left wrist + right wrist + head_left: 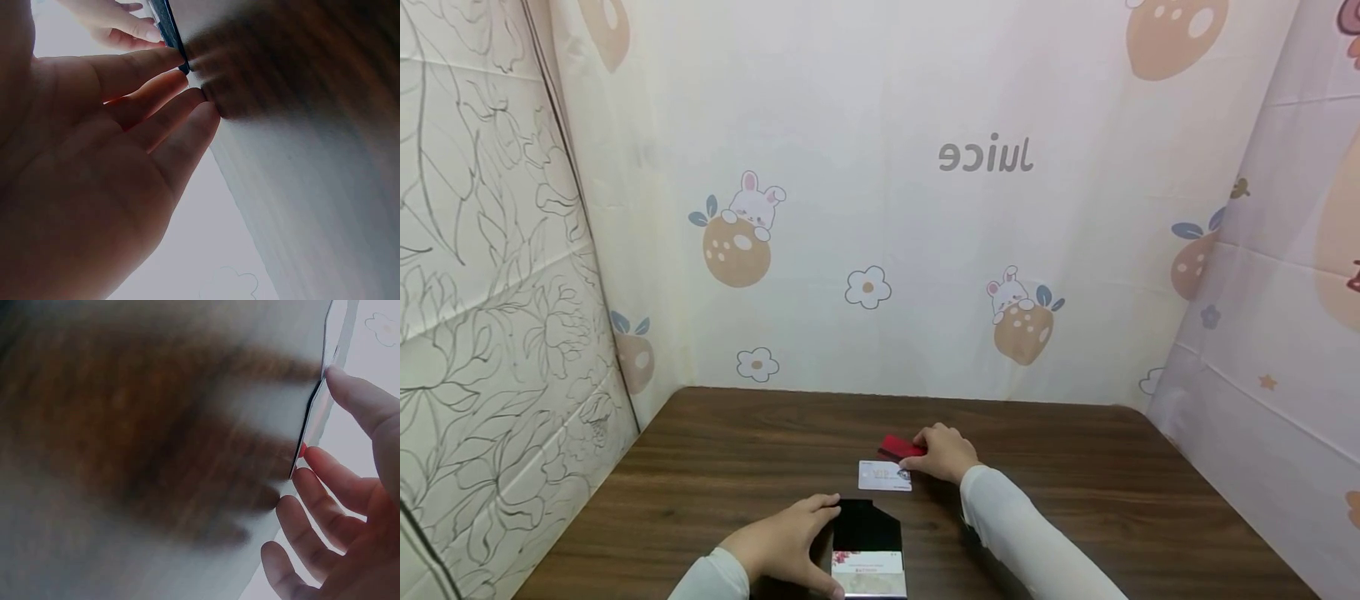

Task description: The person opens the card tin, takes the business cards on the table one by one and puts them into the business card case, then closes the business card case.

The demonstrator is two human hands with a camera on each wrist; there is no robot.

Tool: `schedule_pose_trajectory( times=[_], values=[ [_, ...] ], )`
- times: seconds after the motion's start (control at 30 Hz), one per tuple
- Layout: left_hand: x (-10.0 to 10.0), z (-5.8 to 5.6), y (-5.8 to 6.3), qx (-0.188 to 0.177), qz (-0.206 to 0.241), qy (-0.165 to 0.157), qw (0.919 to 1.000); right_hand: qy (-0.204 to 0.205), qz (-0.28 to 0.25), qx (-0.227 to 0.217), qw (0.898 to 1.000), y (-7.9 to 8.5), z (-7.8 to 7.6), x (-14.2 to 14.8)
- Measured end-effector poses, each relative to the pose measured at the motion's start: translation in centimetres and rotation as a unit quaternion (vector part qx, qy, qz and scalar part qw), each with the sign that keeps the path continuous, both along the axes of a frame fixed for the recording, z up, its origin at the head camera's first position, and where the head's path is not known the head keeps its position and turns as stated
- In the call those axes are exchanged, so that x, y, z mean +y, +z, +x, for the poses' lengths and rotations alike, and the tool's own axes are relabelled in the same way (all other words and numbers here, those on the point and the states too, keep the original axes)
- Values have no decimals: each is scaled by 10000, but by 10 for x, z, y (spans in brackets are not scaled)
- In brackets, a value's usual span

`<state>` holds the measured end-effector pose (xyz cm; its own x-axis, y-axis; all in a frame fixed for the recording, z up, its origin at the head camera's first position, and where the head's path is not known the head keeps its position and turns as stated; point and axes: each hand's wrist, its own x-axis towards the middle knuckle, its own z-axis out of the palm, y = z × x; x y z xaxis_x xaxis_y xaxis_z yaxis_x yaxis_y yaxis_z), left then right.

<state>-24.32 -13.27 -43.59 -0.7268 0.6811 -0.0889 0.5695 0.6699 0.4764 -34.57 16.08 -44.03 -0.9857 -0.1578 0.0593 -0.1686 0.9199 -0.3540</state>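
Note:
In the head view my left hand (786, 542) holds a black card case (867, 525) by its left side, thumb near the front corner and index finger at the back corner. The case lies unfolded on the table, with a white card with red flowers (868, 562) in its near half. Farther back, my right hand (947, 454) grips a red card (898, 447) between thumb and fingers, low over the table. A white card (884, 476) lies just in front of it, close to the right thumb. In the right wrist view the cards show only edge-on.
The brown wooden table (737, 450) reaches back to a printed curtain (880, 208) with rabbits and fruit. Patterned cloth hangs at the left (490, 250) and right sides.

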Motion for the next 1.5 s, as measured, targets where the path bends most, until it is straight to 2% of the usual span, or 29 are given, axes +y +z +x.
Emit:
schedule_pose_trajectory(
  times=[0.33,0.5,0.77,1.1,1.3,1.5],
  values=[
    [-1,0,-1,-5,42,39,10000,-74,-431,-350,9984,-2,-14,0],
    [-1,0,0,-48,51,72,9999,27,-647,-451,9969,-4,-21,2],
    [0,1,1,-54,42,45,10000,-124,-1281,-660,9895,-11,-21,9],
    [1,1,-1,-115,-19,101,9999,119,-1318,-583,9895,-8,-16,12],
    [1,0,-1,-112,-15,93,9999,151,-1323,-178,9909,-6,-13,14],
    [1,0,-2,-98,-9,73,9999,189,-1332,-27,9909,-6,-12,15]
  ],
)
